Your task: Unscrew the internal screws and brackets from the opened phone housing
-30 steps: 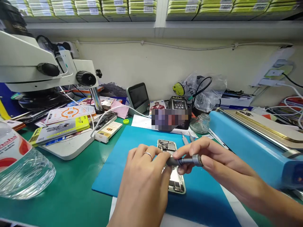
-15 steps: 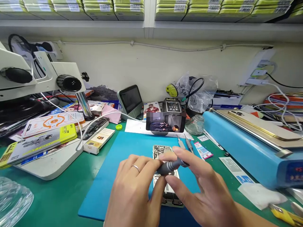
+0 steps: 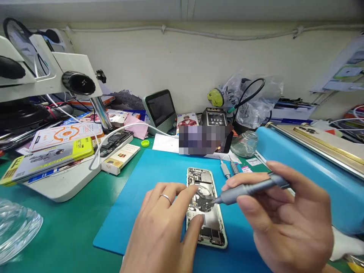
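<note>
An opened smartphone (image 3: 212, 223) lies on the blue mat with its inner parts exposed. My right hand (image 3: 292, 220) grips a grey screwdriver (image 3: 241, 192), held slanted, its tip down at the dark round part in the middle of the phone. Whether the tip touches a screw is too small to tell. Over the phone's left side is my left hand (image 3: 165, 223), a ring on one finger. Its thumb and forefinger are apart, their tips over the phone, with nothing seen between them.
Two more screwdrivers (image 3: 225, 168) lie beyond the phone on the blue mat (image 3: 136, 204). A glass jar (image 3: 245, 144) stands behind them. The blue machine (image 3: 278, 155) is on the right; a microscope (image 3: 78, 81), boxes and a clear glass dish (image 3: 19, 231) are on the left.
My hands have come apart. The screwdriver, between both hands before, is now in my right hand only, tip at the phone. The view has tilted down.
</note>
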The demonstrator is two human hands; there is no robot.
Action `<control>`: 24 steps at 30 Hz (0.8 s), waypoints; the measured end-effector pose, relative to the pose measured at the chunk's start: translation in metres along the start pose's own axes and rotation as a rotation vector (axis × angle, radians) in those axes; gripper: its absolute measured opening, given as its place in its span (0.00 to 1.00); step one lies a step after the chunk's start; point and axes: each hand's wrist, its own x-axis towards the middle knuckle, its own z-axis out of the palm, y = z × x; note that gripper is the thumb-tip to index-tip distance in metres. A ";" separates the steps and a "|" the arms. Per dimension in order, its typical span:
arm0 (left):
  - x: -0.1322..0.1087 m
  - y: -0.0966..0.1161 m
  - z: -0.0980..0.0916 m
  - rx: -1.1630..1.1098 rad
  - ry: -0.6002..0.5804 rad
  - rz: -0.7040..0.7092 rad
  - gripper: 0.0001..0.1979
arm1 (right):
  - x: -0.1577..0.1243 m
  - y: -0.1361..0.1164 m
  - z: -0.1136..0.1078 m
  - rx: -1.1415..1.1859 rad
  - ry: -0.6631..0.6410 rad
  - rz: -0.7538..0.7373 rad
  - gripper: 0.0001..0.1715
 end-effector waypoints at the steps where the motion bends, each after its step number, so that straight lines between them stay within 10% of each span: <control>1: 0.000 0.002 -0.001 -0.008 -0.006 -0.003 0.17 | 0.001 -0.001 0.002 0.020 0.038 0.031 0.28; 24: -0.003 0.005 0.001 -0.144 0.085 0.066 0.12 | 0.005 0.001 0.008 0.141 0.057 0.215 0.22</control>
